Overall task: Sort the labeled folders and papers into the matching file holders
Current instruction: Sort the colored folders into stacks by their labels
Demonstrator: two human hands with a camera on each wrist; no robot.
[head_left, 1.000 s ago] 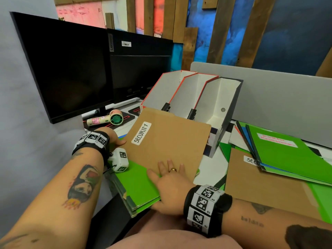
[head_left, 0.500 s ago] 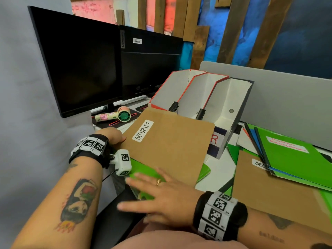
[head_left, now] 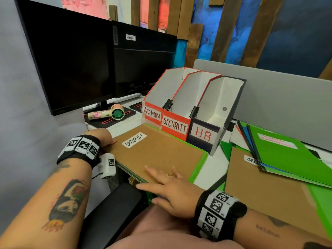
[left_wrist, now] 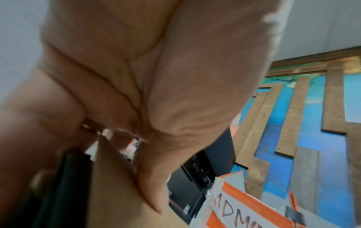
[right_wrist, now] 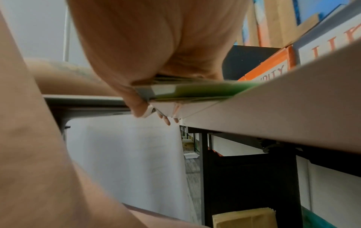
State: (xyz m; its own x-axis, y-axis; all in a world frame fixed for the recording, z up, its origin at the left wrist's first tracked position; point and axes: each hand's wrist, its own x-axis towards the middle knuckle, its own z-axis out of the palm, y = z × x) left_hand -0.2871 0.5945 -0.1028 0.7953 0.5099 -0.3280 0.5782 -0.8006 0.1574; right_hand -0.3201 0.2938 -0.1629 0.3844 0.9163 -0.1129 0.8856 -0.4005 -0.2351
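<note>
A brown folder labelled SECURITY (head_left: 161,153) lies flat on top of a stack that includes a green folder (head_left: 199,168), at the table's front left. My left hand (head_left: 106,137) grips the stack's far left edge; in the left wrist view its thumb (left_wrist: 154,192) lies on the brown folder (left_wrist: 117,200). My right hand (head_left: 170,187) holds the near corner, fingers spread on top. The right wrist view shows its thumb (right_wrist: 136,106) under the stack's edge (right_wrist: 185,91). Just behind stand three holders, all with nothing in them: ADMIN (head_left: 152,115), SECURITY (head_left: 175,126) and HR (head_left: 203,135).
To the right lies another pile: a brown folder (head_left: 269,186) under green (head_left: 287,159) and blue ones. Two black monitors (head_left: 71,60) and a small hand fan (head_left: 107,114) fill the back left. A grey divider panel (head_left: 269,97) runs behind. A black chair arm (head_left: 111,212) sits below the table edge.
The stack has come down from a tilt to lie flat, uncovering the holders' labels. My right hand slid from the folder's top to its near corner.
</note>
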